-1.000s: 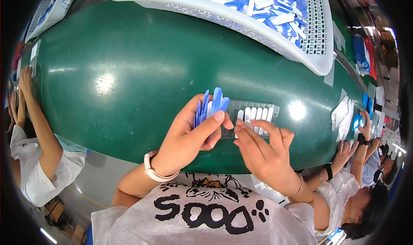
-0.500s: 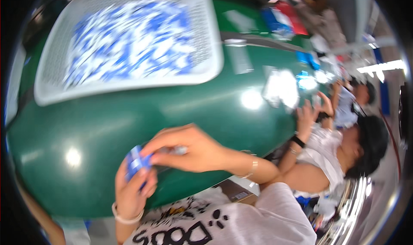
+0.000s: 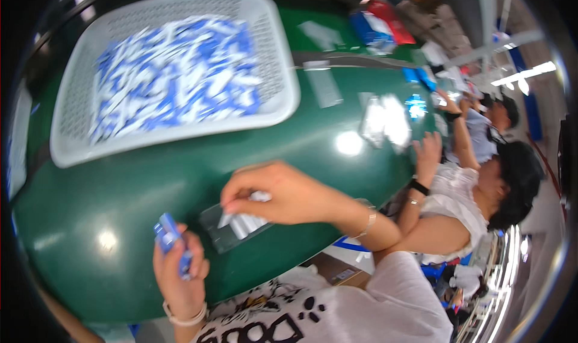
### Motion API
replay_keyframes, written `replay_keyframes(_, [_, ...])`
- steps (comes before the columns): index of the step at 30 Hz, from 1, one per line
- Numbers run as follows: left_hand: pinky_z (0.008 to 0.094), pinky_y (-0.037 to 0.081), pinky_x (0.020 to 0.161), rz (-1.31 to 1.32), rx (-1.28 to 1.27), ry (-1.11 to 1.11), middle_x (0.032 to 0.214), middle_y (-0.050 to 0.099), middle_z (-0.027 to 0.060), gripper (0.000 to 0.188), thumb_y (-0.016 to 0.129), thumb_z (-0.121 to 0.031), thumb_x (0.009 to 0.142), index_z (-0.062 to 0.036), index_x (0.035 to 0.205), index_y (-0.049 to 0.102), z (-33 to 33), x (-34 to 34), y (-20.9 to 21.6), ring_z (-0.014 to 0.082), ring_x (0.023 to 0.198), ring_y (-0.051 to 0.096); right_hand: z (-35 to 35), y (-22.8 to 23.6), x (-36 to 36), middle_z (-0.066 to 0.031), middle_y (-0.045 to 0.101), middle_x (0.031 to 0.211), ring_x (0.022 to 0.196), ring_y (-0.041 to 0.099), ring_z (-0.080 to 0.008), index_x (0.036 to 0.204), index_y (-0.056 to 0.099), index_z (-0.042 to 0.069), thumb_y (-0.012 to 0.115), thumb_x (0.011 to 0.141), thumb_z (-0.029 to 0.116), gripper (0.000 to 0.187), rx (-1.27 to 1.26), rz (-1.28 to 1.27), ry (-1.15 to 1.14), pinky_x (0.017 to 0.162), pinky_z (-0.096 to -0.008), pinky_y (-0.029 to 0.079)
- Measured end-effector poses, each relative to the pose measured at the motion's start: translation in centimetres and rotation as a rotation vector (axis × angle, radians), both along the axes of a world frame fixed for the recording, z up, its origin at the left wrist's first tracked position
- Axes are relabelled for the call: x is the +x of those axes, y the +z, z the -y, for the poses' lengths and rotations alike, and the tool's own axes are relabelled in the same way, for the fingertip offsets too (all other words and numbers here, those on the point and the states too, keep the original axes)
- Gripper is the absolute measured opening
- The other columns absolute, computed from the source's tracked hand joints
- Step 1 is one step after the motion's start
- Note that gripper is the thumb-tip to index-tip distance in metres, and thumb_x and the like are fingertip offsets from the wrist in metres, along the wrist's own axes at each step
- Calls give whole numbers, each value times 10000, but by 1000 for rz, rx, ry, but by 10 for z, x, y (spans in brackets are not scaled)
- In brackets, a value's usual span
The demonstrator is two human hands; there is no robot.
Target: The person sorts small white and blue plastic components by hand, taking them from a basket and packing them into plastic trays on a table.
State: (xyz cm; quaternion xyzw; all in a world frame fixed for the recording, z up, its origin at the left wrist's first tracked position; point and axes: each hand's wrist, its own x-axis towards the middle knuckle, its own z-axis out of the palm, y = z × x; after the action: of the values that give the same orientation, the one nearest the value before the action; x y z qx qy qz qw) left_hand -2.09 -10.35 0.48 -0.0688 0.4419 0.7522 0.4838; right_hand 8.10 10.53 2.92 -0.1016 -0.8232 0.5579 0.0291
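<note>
My left hand (image 3: pixel 180 268) is closed around a small blue-and-white plastic piece (image 3: pixel 170 234), which sticks up past the fingertips. To its right, my right hand (image 3: pixel 262 192) is bent in a pinch over a clear plastic bag (image 3: pixel 220 239) lying on the green table. A small white piece (image 3: pixel 225 219) shows at the pinching fingertips, though blur hides its exact kind. White strips (image 3: pixel 245 226) lie on or in the bag, beneath the right hand. More white shows inside the curl of that hand, partly hidden by the fingers.
A white mesh-sided basket (image 3: pixel 180 137) full of slim blue-and-white pieces stands at the far left of the green table (image 3: pixel 144 192). Clear bags (image 3: pixel 323 84) and shiny packs (image 3: pixel 385 123) lie to the right. Beyond my right arm, a co-worker's hands (image 3: pixel 428 150) reach over the table.
My hands have drawn apart; they were together at the blue-and-white piece. It stays in my left hand, while my right is now over the clear bag. The view has shifted slightly.
</note>
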Motion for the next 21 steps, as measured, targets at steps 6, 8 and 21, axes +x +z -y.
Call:
replay_keyframes(6, [202,273,443,-108,-11,-103,731,574,75,203,556,-126,929,-5,1080,494,3,-5,-7,49,500,367,10,-4,-18,-72,630,814,745,601,-241,817,662,36,702,787,121,99,199,198,24,663,-325,477])
replay_keyframes(8, [192,267,439,-158,-38,-127,691,567,62,169,564,-143,928,-11,1012,499,6,-9,-6,37,493,369,15,-10,-22,-69,617,812,758,585,-247,814,662,46,711,769,124,102,307,160,75,676,-338,467])
replay_keyframes(21, [179,274,438,-195,-108,-350,647,594,-16,228,641,-237,894,-35,963,561,6,-11,-12,-1,495,390,26,-5,-26,-43,664,891,729,582,-130,972,677,54,644,843,83,137,-134,80,-67,596,-272,419])
